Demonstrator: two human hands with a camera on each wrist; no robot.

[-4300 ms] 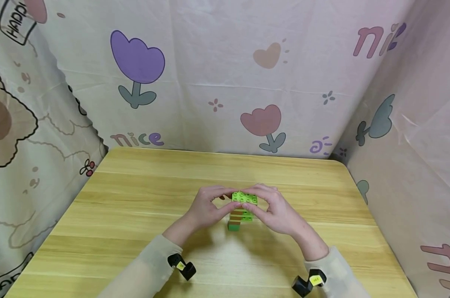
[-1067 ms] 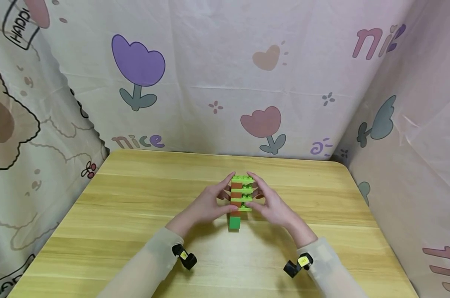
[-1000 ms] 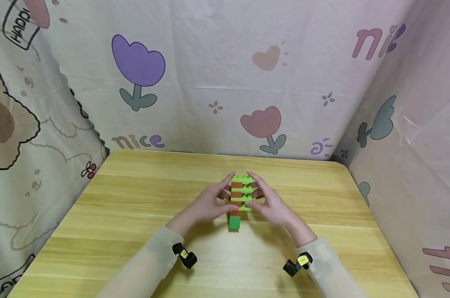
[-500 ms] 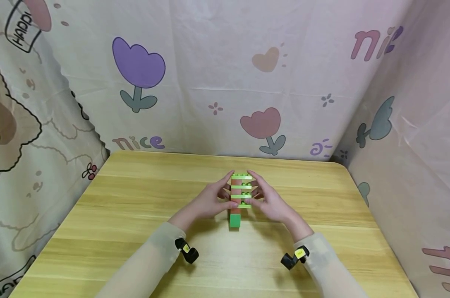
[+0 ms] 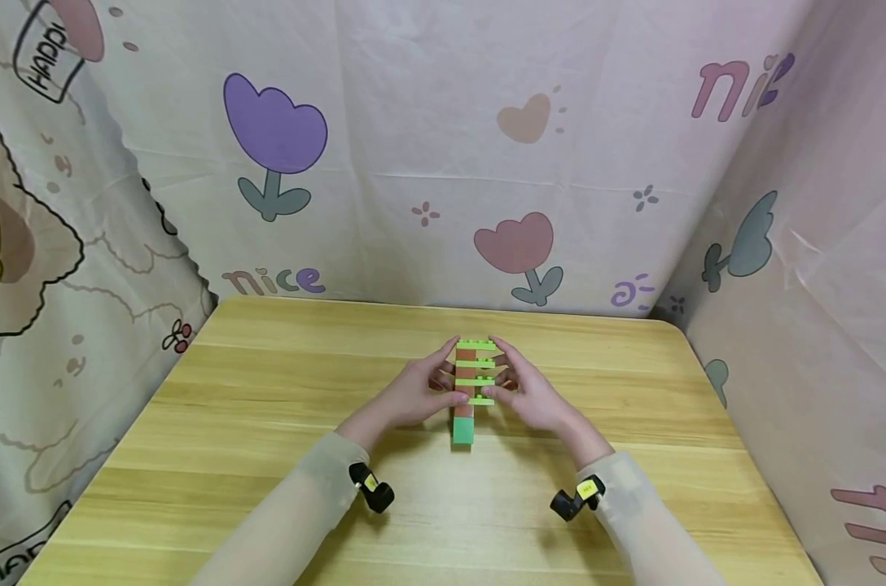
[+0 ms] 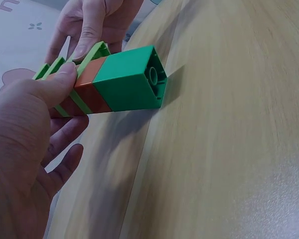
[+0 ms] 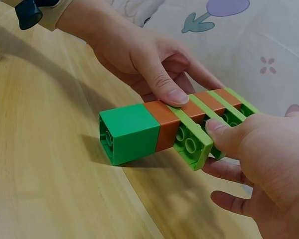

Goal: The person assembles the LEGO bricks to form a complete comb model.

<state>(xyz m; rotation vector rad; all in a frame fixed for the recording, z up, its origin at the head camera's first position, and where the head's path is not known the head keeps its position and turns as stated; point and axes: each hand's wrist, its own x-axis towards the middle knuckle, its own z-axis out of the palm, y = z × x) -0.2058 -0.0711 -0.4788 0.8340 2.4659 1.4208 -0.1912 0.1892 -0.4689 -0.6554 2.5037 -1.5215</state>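
Observation:
Both hands hold a tower of toy building bricks between them at mid-table in the head view. Orange-brown bricks alternate in it with lime plates that jut out to the right, and a larger green brick forms its base. It tilts away from the person, and both wrist views show the hollow underside of that green brick. My left hand grips the left side, its thumb on the near face. From the right, my right hand pinches the jutting plates, its thumb at a plate's edge. Some far fingers are hidden behind the tower.
A light wooden table lies under the hands. Behind it and at both sides hangs a pale patterned cloth. A small black camera sits on the left wrist, another black camera on the right.
Earlier the hands were at the top lime plate, its studs facing up. Since then they have moved to the sides, and the tower has tipped back to show its near face.

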